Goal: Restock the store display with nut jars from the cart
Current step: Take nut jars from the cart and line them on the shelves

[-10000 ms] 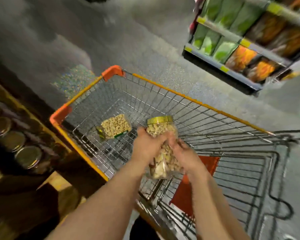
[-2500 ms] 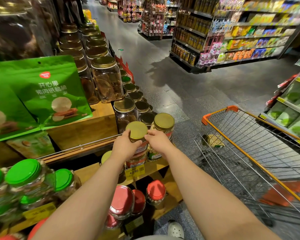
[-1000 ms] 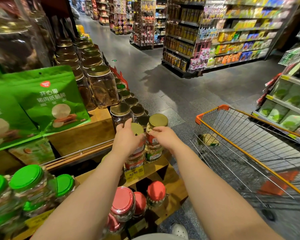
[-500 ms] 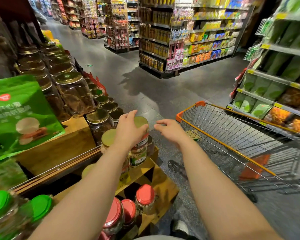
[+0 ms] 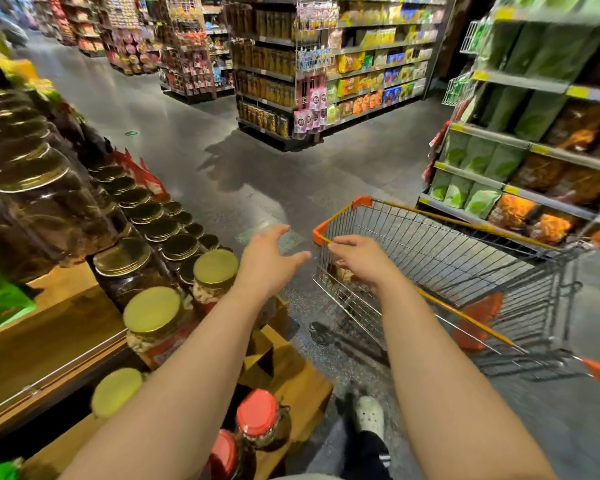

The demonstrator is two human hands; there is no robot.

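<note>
Two nut jars with gold lids point(image 5: 216, 271) point(image 5: 152, 310) stand on the wooden display point(image 5: 291, 382) at the left, beside my left forearm. My left hand point(image 5: 269, 263) hovers empty over the floor between display and cart, fingers spread. My right hand point(image 5: 364, 259) reaches over the near corner of the orange-rimmed wire cart point(image 5: 465, 271), fingers loosely bent, holding nothing. One nut jar point(image 5: 342, 273) lies in the cart bottom, partly hidden behind my right hand and the wire.
Rows of larger gold-lidded jars point(image 5: 146, 216) fill the display's upper tier. Red-lidded jars point(image 5: 257, 414) stand on the lower step. Shelves of green and orange bags point(image 5: 520, 168) flank the cart's right. Grey aisle floor point(image 5: 257, 161) lies ahead. My shoe point(image 5: 369, 417) is below.
Both hands have let go of the jars set on the display and swung right toward the cart. The view has turned right with them.
</note>
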